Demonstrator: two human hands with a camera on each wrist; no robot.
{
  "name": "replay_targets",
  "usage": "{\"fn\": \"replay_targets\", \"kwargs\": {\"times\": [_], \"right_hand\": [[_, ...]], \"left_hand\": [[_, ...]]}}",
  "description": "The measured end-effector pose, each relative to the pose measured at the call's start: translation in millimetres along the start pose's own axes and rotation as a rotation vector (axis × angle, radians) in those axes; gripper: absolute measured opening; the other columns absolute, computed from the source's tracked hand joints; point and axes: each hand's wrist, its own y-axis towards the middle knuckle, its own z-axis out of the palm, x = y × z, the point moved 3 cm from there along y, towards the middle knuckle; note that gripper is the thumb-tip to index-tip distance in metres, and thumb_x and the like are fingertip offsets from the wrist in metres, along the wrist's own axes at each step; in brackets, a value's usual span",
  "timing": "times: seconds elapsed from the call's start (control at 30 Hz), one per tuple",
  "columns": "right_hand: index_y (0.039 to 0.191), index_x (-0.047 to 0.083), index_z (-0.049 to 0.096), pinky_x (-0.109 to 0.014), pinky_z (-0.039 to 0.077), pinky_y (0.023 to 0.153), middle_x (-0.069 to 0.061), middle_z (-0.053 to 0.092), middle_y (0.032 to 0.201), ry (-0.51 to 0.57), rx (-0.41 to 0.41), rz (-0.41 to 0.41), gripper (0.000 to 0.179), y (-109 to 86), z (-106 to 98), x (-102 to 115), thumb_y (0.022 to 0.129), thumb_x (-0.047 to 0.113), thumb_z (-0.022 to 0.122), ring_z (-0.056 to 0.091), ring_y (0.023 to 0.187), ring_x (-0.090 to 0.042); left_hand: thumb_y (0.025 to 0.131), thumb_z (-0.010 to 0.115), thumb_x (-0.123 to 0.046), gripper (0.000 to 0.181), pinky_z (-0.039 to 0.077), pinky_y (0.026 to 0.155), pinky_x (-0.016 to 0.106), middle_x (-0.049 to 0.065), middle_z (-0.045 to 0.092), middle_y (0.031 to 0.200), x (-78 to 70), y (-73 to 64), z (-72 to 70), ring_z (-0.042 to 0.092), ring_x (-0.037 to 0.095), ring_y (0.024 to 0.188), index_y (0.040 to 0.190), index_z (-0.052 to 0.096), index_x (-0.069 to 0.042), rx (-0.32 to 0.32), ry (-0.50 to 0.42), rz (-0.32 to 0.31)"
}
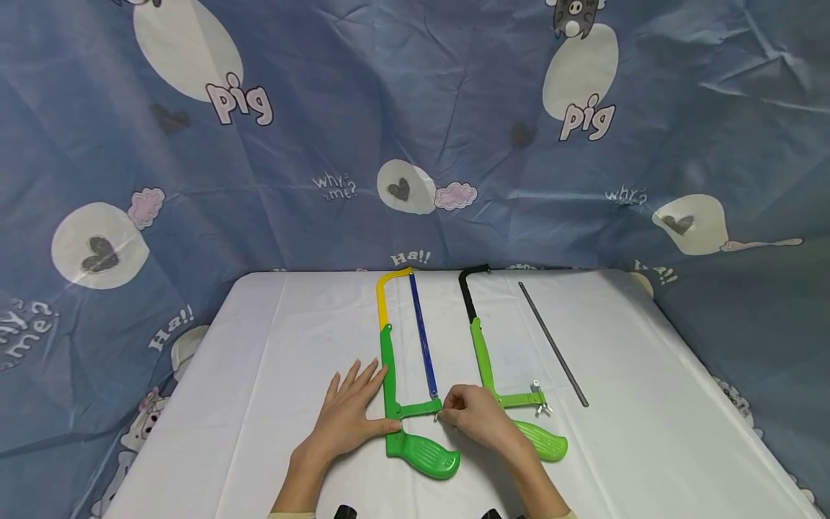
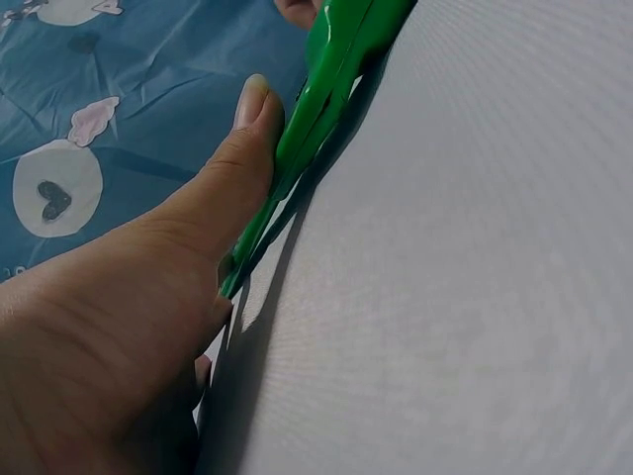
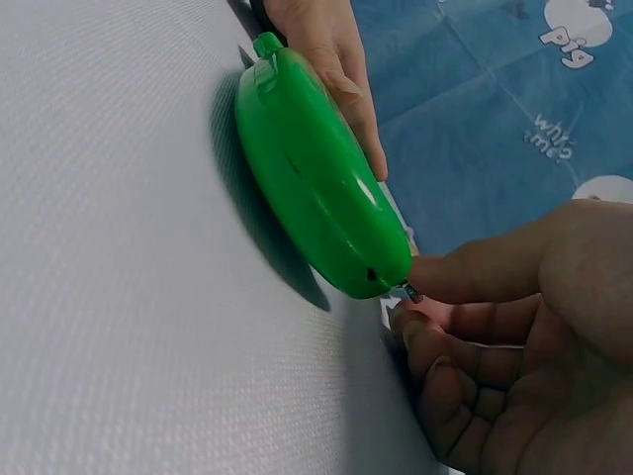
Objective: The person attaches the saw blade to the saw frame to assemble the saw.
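Observation:
A hacksaw (image 1: 389, 360) with a yellow front, a green frame and handle, and a blue blade (image 1: 423, 331) lies flat on the white table. My left hand (image 1: 348, 412) rests with spread fingers at its frame, the thumb pressing near the handle. In the left wrist view that thumb (image 2: 242, 139) lies along the green plastic. With curled fingers my right hand (image 1: 476, 418) pinches the small metal wing nut (image 1: 437, 417) at the blade's near end. The right wrist view shows its metal tip (image 3: 412, 293) by the thumb; the rest is hidden.
To the right lies a second hacksaw (image 1: 483, 353) with a black front and lime frame, no blade across it. Its handle (image 1: 543, 441) is partly behind my right forearm. A loose grey blade (image 1: 554, 346) lies farther right. Printed blue cloth (image 1: 415, 86) hangs behind the table.

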Motion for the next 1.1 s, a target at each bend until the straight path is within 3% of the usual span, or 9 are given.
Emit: {"fn": "replay_targets", "kwargs": {"times": [0.73, 1.1], "right_hand": [[0.075, 0.009, 0.067, -0.022, 0.041, 0.052, 0.003, 0.06, 0.066, -0.017, -0.038, 0.021, 0.01, -2.2, 1.9, 3.5, 0.084, 0.004, 0.066, 0.05, 0.059, -0.011], [0.069, 0.008, 0.071, -0.021, 0.042, 0.052, 0.004, 0.064, 0.064, -0.017, -0.013, -0.019, 0.015, -2.4, 2.8, 2.7, 0.08, 0.002, 0.064, 0.051, 0.057, -0.009]], "left_hand": [[0.068, 0.074, -0.073, 0.108, 0.002, 0.122, 0.064, 0.006, 0.032, 0.163, -1.4, -0.2, -1.4, 0.013, 0.036, 0.155, 0.154, 0.039, -0.019, 0.0, 0.006, -0.003], [0.068, 0.074, -0.073, 0.108, 0.001, 0.122, 0.063, 0.006, 0.031, 0.163, -1.7, 0.8, -0.1, 0.013, 0.037, 0.155, 0.154, 0.038, -0.019, 0.005, 0.007, -0.004]]}}
